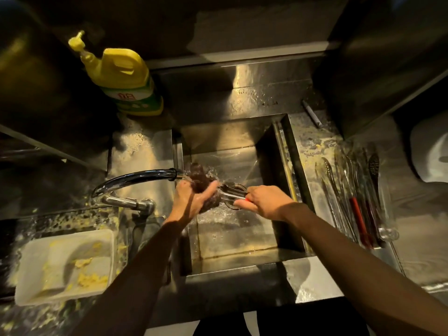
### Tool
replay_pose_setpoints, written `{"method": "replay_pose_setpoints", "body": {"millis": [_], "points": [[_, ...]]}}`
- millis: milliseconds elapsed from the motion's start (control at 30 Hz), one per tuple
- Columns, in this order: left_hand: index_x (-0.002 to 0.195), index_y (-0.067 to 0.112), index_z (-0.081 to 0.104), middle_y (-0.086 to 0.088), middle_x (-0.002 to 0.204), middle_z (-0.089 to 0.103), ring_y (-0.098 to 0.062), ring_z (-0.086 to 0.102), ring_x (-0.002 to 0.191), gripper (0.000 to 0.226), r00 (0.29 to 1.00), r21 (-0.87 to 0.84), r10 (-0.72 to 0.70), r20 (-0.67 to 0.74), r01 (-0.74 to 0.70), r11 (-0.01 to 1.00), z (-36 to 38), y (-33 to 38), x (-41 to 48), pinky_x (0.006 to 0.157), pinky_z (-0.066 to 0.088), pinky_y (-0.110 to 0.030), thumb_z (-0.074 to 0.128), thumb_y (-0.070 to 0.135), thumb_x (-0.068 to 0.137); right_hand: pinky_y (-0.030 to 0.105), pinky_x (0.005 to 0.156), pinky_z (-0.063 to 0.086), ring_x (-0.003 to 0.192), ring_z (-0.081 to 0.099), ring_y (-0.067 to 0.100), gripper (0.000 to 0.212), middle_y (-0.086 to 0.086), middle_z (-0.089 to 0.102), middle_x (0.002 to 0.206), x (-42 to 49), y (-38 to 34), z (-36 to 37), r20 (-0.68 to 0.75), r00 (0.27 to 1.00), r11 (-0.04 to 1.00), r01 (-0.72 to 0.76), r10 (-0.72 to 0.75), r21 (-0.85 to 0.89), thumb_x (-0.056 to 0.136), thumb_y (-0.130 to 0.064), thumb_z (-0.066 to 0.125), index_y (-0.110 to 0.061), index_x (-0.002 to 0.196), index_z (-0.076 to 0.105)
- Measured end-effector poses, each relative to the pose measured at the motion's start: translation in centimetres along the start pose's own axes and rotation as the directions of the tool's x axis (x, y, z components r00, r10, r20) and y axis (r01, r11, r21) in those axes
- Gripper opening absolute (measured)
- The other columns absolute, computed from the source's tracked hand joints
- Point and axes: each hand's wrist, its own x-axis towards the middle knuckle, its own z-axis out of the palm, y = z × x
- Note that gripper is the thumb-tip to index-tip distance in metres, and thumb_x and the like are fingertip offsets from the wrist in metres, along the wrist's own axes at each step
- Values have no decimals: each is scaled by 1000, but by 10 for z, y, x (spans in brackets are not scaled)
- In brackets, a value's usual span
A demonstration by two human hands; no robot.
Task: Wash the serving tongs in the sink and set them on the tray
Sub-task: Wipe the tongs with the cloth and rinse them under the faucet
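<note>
Over the steel sink (264,241), my right hand (264,202) grips the red-handled end of a pair of metal serving tongs (230,193). My left hand (194,198) holds a dark scrubbing sponge (200,178) wrapped around the tongs' far end. Water runs from the curved tap (135,179) onto the sponge and splashes. To the right of the sink, a clear tray (385,229) holds several other tongs and utensils (351,190).
A yellow detergent bottle (123,78) stands at the back left. A white tub (65,265) with yellow food scraps sits at the front left on a wet, speckled counter. A pen-like object (311,113) lies behind the sink; a white item (431,156) sits far right.
</note>
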Motion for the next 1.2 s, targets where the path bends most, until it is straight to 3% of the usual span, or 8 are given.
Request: {"method": "replay_pose_setpoints", "body": {"millis": [100,267,367,600,667,867,1000,1200], "points": [[90,21,69,3,86,72,-8,69,80,22,994,134,111,-5,-110,985,-1,-4,-4,75,56,-28,67,42,88,34,70,48,73,54,14,61,-1,55,89,-3,10,-6,-13,1000,993,11,-13,-113,98,-67,26,-24,78,63],[98,23,59,1,100,67,-23,64,103,18,903,-621,-349,-249,128,773,15,-3,-3,88,52,-35,61,40,93,25,64,33,68,50,8,64,-11,46,85,-17,14,5,-206,971,982,-82,117,170,96,-65,26,-22,88,73],[94,16,61,-4,91,69,-26,64,97,23,892,-871,-448,-63,170,460,17,-4,3,91,51,-43,46,33,101,27,66,39,69,52,6,46,-9,51,84,-22,2,14,-211,963,936,-88,167,340,100,-58,38,-25,89,69],[115,6,60,-18,117,65,-30,61,109,32,905,-956,-351,241,283,74,11,-15,2,98,48,-43,41,28,101,39,79,46,78,52,13,59,-8,45,84,-9,-39,19,-110,992,947,-19,57,320,103,-56,30,-22,79,71],[109,7,61,-15,107,66,-23,63,94,25,894,-941,-381,234,307,143,12,-19,-2,78,55,-34,40,20,103,39,78,45,76,50,13,58,-6,45,81,-5,-47,14,-102,994,942,-2,38,337,103,-56,30,-27,62,59],[85,17,62,3,70,57,-12,51,59,27,943,-622,-305,-135,159,766,24,1,5,58,44,-30,78,36,73,34,64,39,72,54,21,62,7,56,80,1,-54,11,-99,993,895,-14,65,445,102,-58,34,-13,69,62],[104,-3,62,-14,90,67,-7,64,67,14,959,-427,-240,-152,156,891,17,-7,13,53,51,-19,62,4,92,30,57,36,67,55,19,60,4,60,76,-4,-29,6,-95,990,884,-48,104,465,98,-65,35,-14,80,60],[103,-6,61,-25,96,68,-40,67,87,19,960,-482,-231,156,278,831,-11,-17,19,70,59,-48,66,5,89,32,64,40,70,55,17,60,4,57,79,-12,-15,-5,-56,997,962,-37,54,272,100,-61,34,-12,82,64]]}}
